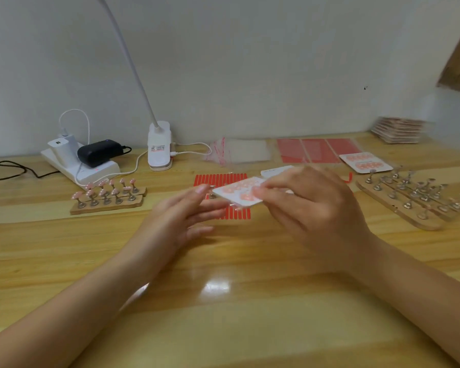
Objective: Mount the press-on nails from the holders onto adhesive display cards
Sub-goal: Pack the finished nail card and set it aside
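White square display card with pink nails (237, 193) pinched by right hand (311, 211) fingers; left hand (181, 221) fingers straight, supporting at 9 o'clock edge, above wooden bench (223, 301).

**Card in hand, holders either side**

I see a white display card (237, 193) tilted above the table centre, pink nails on its face. At 9 o'clock from it, two wooden holders (108, 201) carry pink press-on nails (101, 191) upright. At 3 o'clock, bare holders (412, 201). At 1 o'clock, a finished card (365, 162) lies flat.
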